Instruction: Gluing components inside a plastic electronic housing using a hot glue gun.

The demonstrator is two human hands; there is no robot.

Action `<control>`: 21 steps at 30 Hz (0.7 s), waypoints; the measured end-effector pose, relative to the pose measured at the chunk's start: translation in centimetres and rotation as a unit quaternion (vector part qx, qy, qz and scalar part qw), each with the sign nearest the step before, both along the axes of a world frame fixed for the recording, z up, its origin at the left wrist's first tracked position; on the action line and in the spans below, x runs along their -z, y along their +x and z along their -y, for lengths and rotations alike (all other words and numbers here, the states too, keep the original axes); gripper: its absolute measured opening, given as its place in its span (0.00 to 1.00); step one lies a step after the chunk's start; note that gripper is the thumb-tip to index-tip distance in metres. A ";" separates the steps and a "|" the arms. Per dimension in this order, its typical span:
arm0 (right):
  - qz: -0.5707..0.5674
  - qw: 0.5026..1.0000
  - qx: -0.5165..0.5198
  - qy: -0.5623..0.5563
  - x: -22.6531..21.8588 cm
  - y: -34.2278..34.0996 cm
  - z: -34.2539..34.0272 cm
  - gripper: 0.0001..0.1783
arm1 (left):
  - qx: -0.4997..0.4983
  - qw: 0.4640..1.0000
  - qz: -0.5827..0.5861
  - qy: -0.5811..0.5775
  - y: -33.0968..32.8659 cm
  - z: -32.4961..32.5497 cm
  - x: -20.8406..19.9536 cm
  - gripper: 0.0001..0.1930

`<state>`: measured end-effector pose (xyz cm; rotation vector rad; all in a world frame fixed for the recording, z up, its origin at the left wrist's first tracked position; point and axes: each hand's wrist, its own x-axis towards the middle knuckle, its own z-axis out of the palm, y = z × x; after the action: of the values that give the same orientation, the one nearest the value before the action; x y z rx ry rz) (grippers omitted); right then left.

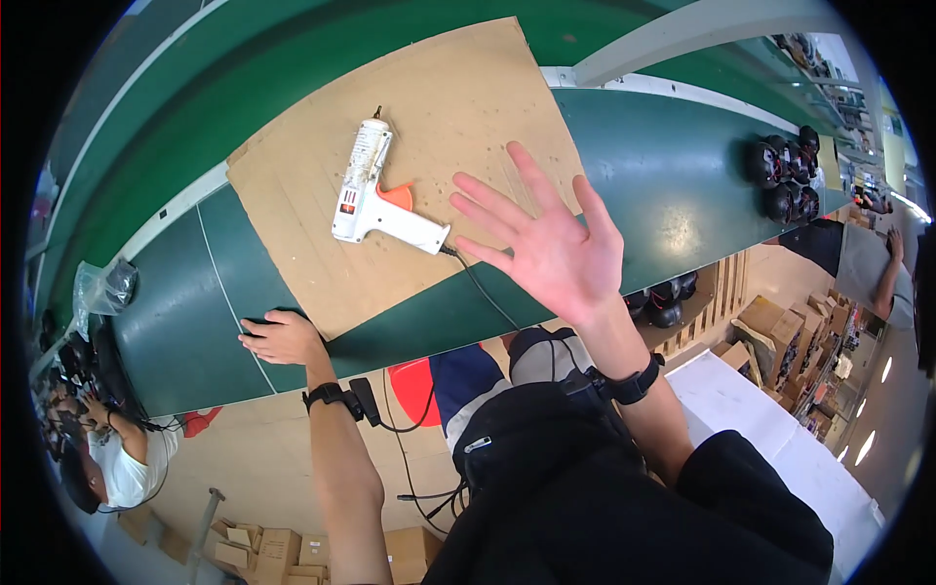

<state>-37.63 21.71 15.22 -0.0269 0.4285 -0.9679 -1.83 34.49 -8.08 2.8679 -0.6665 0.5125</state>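
Glue gun is wht w/ orng trigger, cardbd tan

Glue gun: one, 11 o'clock. Cardboard sheet under it: one. Wearer's hands: two; left hand between 8 and 9, right hand at 2. Black wristbands: two, one per wrist. Clear plastic bag: one, at 9. Co-workers: two, at 8 and 3. Round black things at 2, cardboard boxes at 7: several each, too crowded to number.
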 end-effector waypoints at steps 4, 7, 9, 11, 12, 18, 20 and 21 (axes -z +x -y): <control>0.023 1.000 0.010 0.001 -0.3 0.4 -0.4 0.38 | -0.002 1.000 0.000 -0.001 0.3 -0.4 -0.1 0.27; -0.030 0.999 -0.028 0.011 -0.7 0.2 -0.5 0.27 | -0.002 0.999 -0.031 0.007 -0.4 0.0 -0.4 0.28; 0.010 1.000 -0.017 0.013 1.9 -0.2 -1.0 0.19 | -0.003 1.000 -0.030 0.003 -0.2 0.1 -0.6 0.28; 0.047 0.999 -0.005 0.018 2.1 0.1 -0.9 0.24 | -0.004 0.999 -0.031 0.002 -0.2 0.0 -0.7 0.28; -0.060 0.996 0.008 0.069 2.0 0.4 -1.2 0.24 | -0.004 1.000 -0.030 0.002 -0.3 -0.1 -0.8 0.28; -0.154 0.972 0.011 0.178 2.1 1.2 -1.2 0.33 | -0.001 1.000 -0.030 0.001 -0.3 0.1 -0.6 0.28; -0.151 0.971 -0.002 0.186 1.8 1.5 -1.2 0.33 | -0.004 1.000 -0.027 0.003 -0.1 -0.2 -0.4 0.28; -0.185 0.962 -0.015 0.202 1.4 1.6 -1.1 0.33 | -0.003 1.000 -0.023 -0.002 0.0 -0.3 -0.3 0.28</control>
<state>-36.03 22.77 13.80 0.1568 0.9626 -0.8303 -1.83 34.76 -7.79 2.8704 -0.6491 0.4478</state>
